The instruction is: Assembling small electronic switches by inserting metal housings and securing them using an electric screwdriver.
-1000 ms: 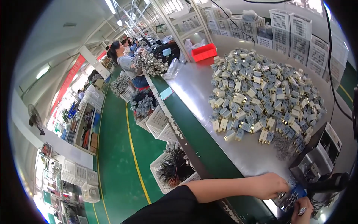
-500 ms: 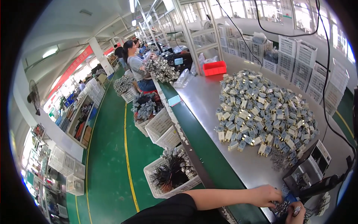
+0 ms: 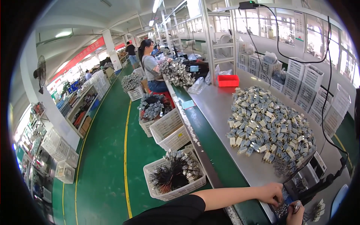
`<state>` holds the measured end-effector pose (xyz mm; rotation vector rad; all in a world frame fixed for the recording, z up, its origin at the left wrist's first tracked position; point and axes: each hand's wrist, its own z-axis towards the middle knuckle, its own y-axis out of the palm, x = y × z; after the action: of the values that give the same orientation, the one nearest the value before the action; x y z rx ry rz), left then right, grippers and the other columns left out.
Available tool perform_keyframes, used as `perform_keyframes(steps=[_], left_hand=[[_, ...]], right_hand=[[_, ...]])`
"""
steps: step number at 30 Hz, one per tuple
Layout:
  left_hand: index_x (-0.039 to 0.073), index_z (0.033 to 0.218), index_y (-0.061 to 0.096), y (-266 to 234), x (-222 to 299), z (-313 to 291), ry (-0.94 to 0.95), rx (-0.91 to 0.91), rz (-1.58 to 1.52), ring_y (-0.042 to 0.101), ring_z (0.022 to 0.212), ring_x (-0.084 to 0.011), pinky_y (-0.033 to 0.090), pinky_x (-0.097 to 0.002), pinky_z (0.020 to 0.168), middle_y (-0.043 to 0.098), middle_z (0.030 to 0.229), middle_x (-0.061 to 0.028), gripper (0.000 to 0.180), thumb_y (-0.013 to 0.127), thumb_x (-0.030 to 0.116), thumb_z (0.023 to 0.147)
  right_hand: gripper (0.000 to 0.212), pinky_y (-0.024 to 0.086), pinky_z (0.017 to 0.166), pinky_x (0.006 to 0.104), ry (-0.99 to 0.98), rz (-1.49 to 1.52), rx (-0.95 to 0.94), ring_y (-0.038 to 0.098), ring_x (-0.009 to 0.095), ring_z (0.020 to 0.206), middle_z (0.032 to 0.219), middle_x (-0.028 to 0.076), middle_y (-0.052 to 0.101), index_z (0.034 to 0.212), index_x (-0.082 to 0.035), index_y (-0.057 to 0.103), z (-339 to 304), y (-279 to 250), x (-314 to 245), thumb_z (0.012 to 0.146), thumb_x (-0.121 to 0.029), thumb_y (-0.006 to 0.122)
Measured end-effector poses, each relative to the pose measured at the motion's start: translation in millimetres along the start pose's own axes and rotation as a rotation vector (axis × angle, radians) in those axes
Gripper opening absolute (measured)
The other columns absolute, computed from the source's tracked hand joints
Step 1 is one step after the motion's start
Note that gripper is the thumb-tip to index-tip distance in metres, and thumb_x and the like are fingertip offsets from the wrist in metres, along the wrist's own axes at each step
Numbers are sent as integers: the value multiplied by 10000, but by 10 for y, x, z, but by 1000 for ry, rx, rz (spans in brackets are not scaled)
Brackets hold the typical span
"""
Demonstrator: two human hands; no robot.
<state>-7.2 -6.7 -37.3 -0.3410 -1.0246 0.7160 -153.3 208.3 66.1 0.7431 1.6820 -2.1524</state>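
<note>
My left hand reaches in from the lower edge over a blue bin of small metal parts. Its fingers are bent together and point down at them; what is between them is too small to make out. Close by on the right, my right hand is closed round a small silvery piece that shows at the fingertips. Beyond both hands, a large heap of cream and grey plug-like parts covers the metal tabletop. A dark-handled tool or arm slants beside the bin, partly cut off from clear sight.
A red tray sits at the table's far end. White crates with wired parts stand along the left side on the green floor. A seated person works farther up the line. Black cables hang at right.
My view has swung, so the heap, red tray and crates sit farther right or lower in the picture. Both hands stay by the bin; my left fingers are drawn closer together.
</note>
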Motion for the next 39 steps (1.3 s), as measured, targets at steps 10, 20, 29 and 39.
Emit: perform_keyframes(steps=[10, 20, 29, 39], left_hand=[[126, 1055, 820, 138, -218, -135, 145, 71, -142, 653, 1017, -301, 529, -417, 892, 742, 1022, -68, 307, 852, 258, 779], [75, 1063, 807, -25, -107, -160, -37, 85, -215, 665, 1061, -313, 531, -443, 912, 763, 1049, -89, 331, 871, 191, 759], [80, 1142, 772, -35, -75, -127, -124, -71, -228, 642, 1168, -324, 484, -472, 1034, 742, 1156, -111, 489, 895, 278, 712], [34, 1078, 758, -1657, -295, -721, -565, 555, 414, 704, 752, -164, 564, -314, 714, 749, 868, -85, 277, 811, 7, 807]], right_hand=[[133, 519, 785, 411, -11, 1, 20, 621, 433, 857, 951, 242, 656, 1093, 41, 666, -24, -11, -37, 1008, -8, 575], [84, 495, 727, 433, -16, -4, -57, 590, 427, 774, 842, 251, 601, 993, 61, 636, 17, -13, 22, 922, 40, 596], [173, 488, 674, 439, -114, 245, -20, 574, 399, 697, 812, 218, 585, 1096, 68, 666, -78, 121, 165, 939, 9, 622], [106, 500, 606, 316, 42, 422, 114, 655, 230, 672, 802, 110, 704, 781, 12, 735, 166, 252, 274, 742, 35, 639]])
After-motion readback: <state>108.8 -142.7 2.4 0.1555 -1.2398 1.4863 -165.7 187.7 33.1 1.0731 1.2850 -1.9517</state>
